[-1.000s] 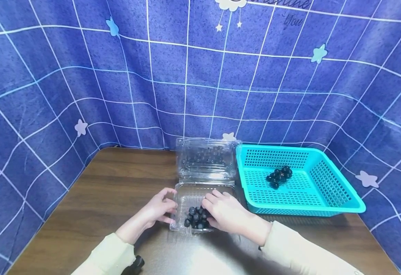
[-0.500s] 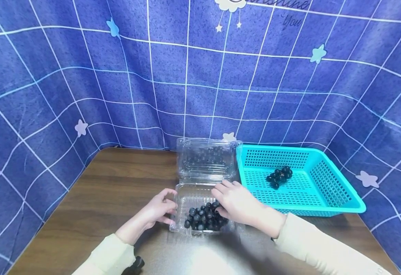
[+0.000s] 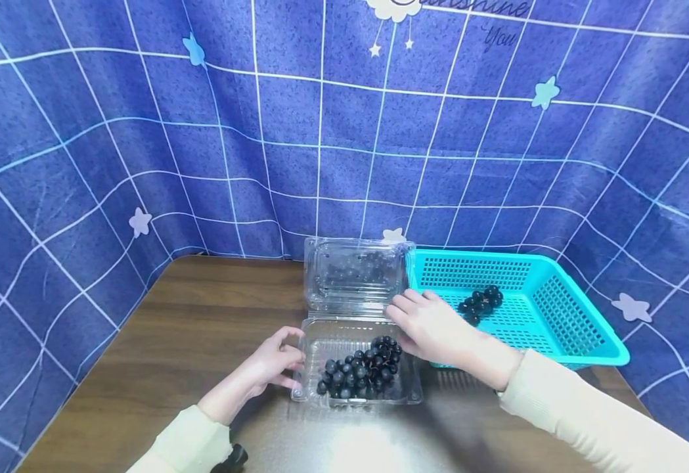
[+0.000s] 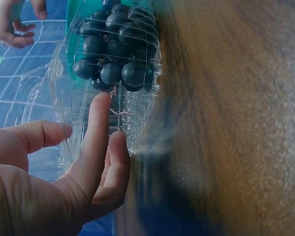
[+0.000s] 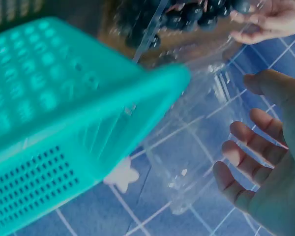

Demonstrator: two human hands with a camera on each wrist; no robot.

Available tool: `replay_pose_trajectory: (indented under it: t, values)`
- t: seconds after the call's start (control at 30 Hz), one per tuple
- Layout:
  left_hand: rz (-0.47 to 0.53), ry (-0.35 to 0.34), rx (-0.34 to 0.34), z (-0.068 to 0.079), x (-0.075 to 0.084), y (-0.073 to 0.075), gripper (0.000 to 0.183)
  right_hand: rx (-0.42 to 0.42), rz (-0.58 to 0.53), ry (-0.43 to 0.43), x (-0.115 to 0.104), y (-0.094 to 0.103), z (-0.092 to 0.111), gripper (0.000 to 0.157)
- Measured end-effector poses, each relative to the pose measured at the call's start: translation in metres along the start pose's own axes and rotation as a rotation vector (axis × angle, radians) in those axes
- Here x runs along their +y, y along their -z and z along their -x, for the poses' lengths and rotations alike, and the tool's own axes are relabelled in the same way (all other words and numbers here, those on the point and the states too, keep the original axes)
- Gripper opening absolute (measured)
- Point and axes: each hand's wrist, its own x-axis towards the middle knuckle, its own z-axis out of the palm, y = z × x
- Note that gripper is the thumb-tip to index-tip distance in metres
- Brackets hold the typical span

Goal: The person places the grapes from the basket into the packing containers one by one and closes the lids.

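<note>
A hinged clear plastic clamshell box [image 3: 313,348] lies with its lid [image 3: 356,263] raised at the back. In its base rests a bunch of dark grapes [image 3: 358,374], filling the front and right part. My left hand [image 3: 274,360] is at the box's left side; in the left wrist view its index fingertip [image 4: 102,101] touches the clear wall, thumb near the rim. Over the right end of the box is my right hand [image 3: 433,325], holding nothing, fingers loosely bent and apart from the grapes, as the right wrist view shows.
To the right stands a turquoise perforated basket [image 3: 592,335] with a smaller bunch of dark grapes [image 3: 481,302] in it. The box's lid stands close to the basket's left edge. A blue gridded curtain [image 3: 344,164] hangs behind the brown wooden table [image 3: 220,309].
My right hand has let go of the larger grape bunch and moved right and up, toward the basket, uncovering the grapes in the box. My left hand has stayed in place.
</note>
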Motion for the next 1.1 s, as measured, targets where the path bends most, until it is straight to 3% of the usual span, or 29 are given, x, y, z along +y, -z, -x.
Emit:
replay_pose_trajectory:
  t: [0.43, 1.1]
  values:
    - [-0.004, -0.005, -0.005, 0.002, 0.001, 0.000, 0.054, -0.043, 0.008, -0.019, 0.040, 0.018, 0.005, 0.036]
    - [-0.016, -0.003, 0.000, 0.002, 0.003, -0.001, 0.053, -0.077, -0.019, -0.017, 0.103, 0.011, 0.020, 0.040]
